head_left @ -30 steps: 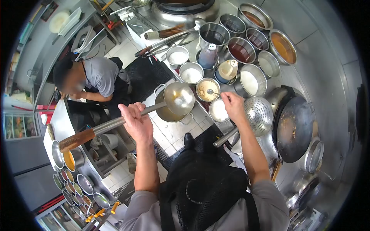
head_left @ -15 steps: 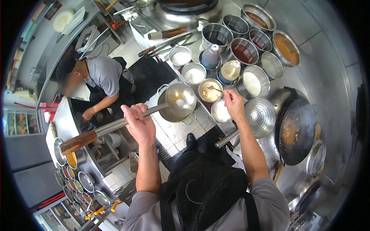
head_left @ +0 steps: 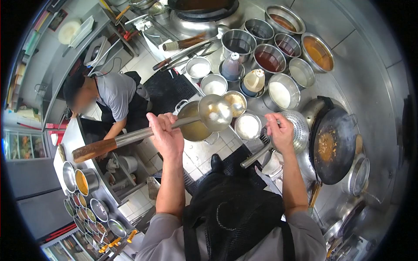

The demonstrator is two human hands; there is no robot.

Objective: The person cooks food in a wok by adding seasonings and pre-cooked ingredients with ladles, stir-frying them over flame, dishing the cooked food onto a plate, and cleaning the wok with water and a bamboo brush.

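Note:
My left hand (head_left: 166, 137) is wrapped round the metal shaft of a long wooden-handled ladle (head_left: 215, 114). A little white stuff lies in the ladle's bowl, which is above the rim of a two-handled pot (head_left: 194, 132) holding yellowish liquid. My right hand (head_left: 281, 132) is closed in a pinch, right of a tin of white powder (head_left: 247, 126). A small spoon (head_left: 236, 107) shows its bowl over a tin of pale tan granules (head_left: 232, 98); its thin handle toward my right hand is hard to make out. A perforated strainer (head_left: 300, 134) lies behind that hand.
A smoking wok (head_left: 334, 145) with browned bits stands on the right. Steel pots of sauces (head_left: 270, 58) and squeeze bottles (head_left: 253, 81) crowd the counter ahead. On the left, another person (head_left: 115, 95) bends over a worktop; small tins (head_left: 89, 217) stand nearer.
My right hand has drawn back to the right from the tan granules, and the spoon has shifted slightly the same way. The ladle bowl has moved right, closer to that tin.

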